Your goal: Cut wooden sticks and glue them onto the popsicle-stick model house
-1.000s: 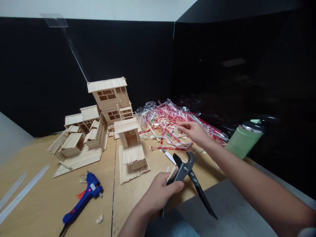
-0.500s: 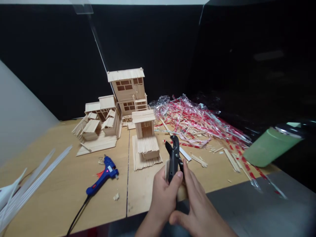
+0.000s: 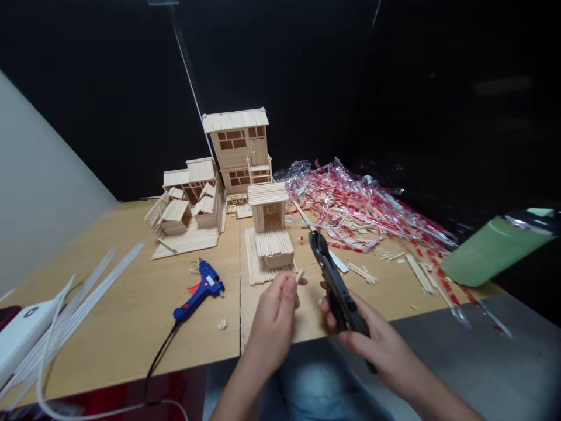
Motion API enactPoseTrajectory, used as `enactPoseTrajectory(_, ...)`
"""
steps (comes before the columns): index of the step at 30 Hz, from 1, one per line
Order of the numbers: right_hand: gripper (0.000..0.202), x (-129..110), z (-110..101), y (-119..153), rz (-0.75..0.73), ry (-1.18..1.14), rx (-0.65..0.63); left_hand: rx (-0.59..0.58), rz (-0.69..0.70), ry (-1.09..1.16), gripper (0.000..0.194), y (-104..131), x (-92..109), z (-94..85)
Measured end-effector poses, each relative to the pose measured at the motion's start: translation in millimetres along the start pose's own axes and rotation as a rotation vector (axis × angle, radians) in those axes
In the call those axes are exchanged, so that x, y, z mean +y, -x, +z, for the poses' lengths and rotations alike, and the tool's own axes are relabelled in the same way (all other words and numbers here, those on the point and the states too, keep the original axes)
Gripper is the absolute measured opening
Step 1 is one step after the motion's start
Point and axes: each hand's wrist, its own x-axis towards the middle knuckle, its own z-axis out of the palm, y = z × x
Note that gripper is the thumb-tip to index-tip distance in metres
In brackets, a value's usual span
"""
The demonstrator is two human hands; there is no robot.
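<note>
Between thumb and fingers, my left hand (image 3: 272,316) pinches a short wooden stick (image 3: 300,277) just in front of the small wooden model (image 3: 272,245). My right hand (image 3: 379,339) is wrapped round the handles of a black hand cutter (image 3: 333,280), whose head points up and away from me. A gap separates the cutter from the stick. A blue glue gun (image 3: 202,289) lies on the table to the left of my hands, its cord running toward the near edge. A few small wood bits (image 3: 222,324) lie close by it.
A tall wooden house model (image 3: 239,143) and a lower walled one (image 3: 188,219) stand at the back. Torn red-and-clear wrappers and sticks (image 3: 350,202) pile up at the right, near a tilted-looking green bottle (image 3: 491,251). White strips (image 3: 87,316) lie at the left.
My hands have separated: the right has taken the cutter to the right and lower, while the left now shows the short stick apart from it. The camera view has shifted slightly.
</note>
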Motion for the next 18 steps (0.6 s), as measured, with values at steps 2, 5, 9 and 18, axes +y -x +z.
enactPoseTrajectory(2, 0.048, -5, -9, 3, 0.045, 0.057, -0.030, 0.022, -0.015, 0.004, 0.039, -3, -2, -11.4)
enactPoseTrajectory(5, 0.048, -13, -18, 8, 0.136, 0.161, -0.105, -0.023, -0.055, 0.090, 0.033, -6, -2, -20.6)
enactPoseTrajectory(9, 0.057, -20, -25, 12, 0.198, 0.236, -0.155, -0.057, -0.114, 0.171, 0.033, -8, 0, -18.2)
enactPoseTrajectory(18, 0.061, -17, -48, 15, 0.212, 0.385, -0.313, -0.060, -0.177, 0.079, 0.032, -12, 3, -9.9)
